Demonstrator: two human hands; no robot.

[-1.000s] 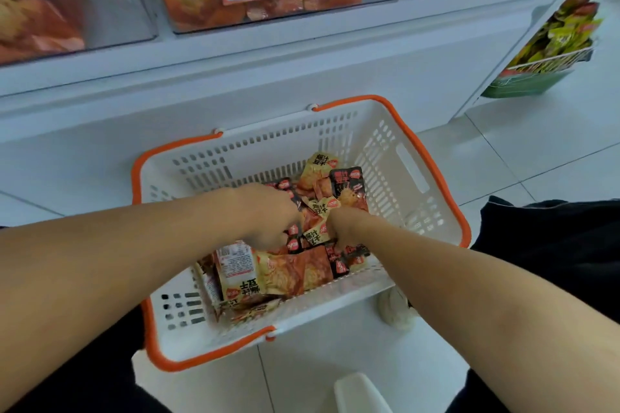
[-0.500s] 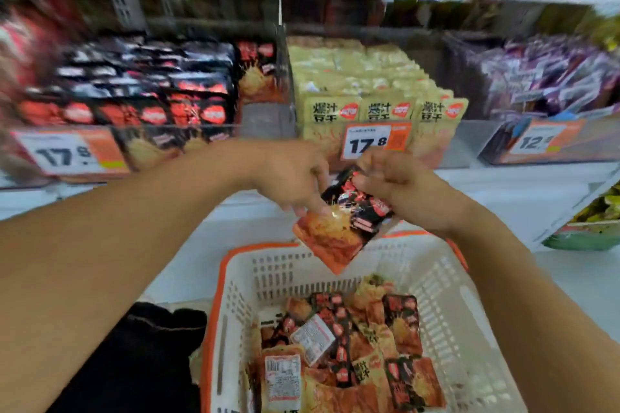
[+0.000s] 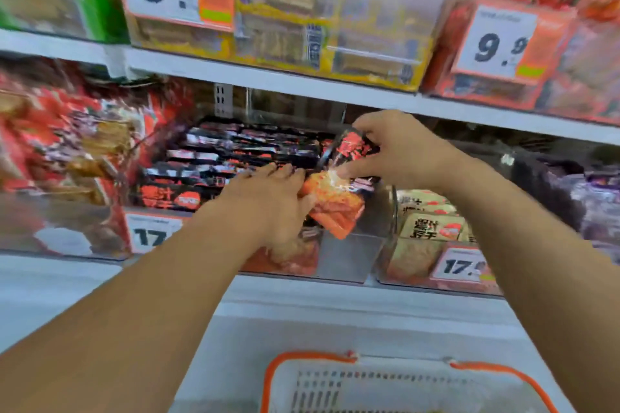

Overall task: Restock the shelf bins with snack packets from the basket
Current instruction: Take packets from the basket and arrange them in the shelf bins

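A black and orange snack packet [image 3: 339,204] is held at the right end of the clear shelf bin [image 3: 352,255] that holds rows of the same black packets [image 3: 235,157]. My right hand [image 3: 399,151] pinches the packet's top between fingers and thumb. My left hand [image 3: 271,201] lies against the packet's left side, fingers stretched toward the black packets. The white basket [image 3: 312,375] with an orange rim shows only its far edge at the bottom; its contents are out of view.
A bin of yellow packets [image 3: 432,228] stands right of the black ones, a bin of red packets [image 3: 63,157] to the left. The upper shelf [image 3: 302,77] carries yellow and red packs with 9.9 price tags. A white ledge [image 3: 335,305] runs below the bins.
Both hands left the basket, lifted a black and orange packet and carried it up to the black-packet bin. The view rose from the basket to the shelves.
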